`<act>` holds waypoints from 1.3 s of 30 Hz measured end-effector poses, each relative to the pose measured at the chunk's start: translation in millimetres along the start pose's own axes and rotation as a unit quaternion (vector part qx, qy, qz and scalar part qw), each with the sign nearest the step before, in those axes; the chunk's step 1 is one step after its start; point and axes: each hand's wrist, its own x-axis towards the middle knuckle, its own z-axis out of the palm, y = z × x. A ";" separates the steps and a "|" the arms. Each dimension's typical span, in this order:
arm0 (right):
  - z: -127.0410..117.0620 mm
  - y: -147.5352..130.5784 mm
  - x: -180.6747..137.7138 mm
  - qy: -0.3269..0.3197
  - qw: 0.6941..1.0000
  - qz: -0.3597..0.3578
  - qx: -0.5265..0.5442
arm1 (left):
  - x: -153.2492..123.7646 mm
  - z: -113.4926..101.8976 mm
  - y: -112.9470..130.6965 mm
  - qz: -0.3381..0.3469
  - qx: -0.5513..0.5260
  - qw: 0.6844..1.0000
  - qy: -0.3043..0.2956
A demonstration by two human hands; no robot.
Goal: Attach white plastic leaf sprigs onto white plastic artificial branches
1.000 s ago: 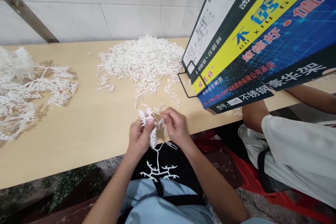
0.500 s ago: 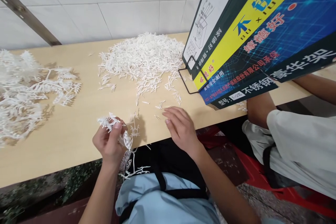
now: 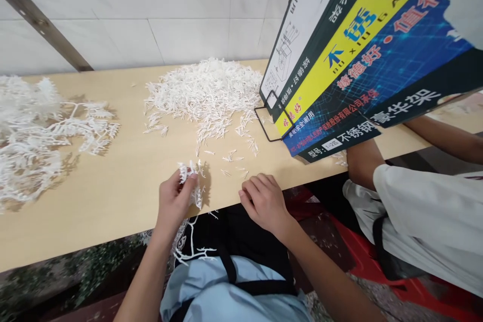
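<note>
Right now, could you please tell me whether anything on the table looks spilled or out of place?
Mildly, yes: a few loose white sprigs lie scattered on the table between the large white heap and the right hand, apart from the heap, so they look strayed.

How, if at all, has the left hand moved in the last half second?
Yes: the left hand has moved rightward, judged against the white pile on the table.
</note>
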 end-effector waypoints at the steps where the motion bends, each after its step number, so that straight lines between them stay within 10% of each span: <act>1: -0.1 2.1 6.5 -0.019 1.000 0.005 -0.001 | 1.1 0.8 2.8 0.011 0.034 0.999 -0.035; 14: 8.5 -17.0 65.4 0.002 0.970 -0.101 0.220 | 2.6 10.9 6.9 0.166 0.245 0.941 -0.163; 23: 9.5 -22.9 67.3 0.104 0.935 0.054 0.336 | 2.3 9.1 8.7 0.046 0.043 0.992 -0.108; 31: 15.3 -40.8 70.4 0.018 0.812 0.255 0.524 | 4.3 2.4 10.1 0.056 0.017 0.994 -0.093; 39: 3.8 -26.9 53.6 -0.034 0.917 0.123 0.378 | 5.2 1.6 10.2 0.006 -0.011 0.978 -0.206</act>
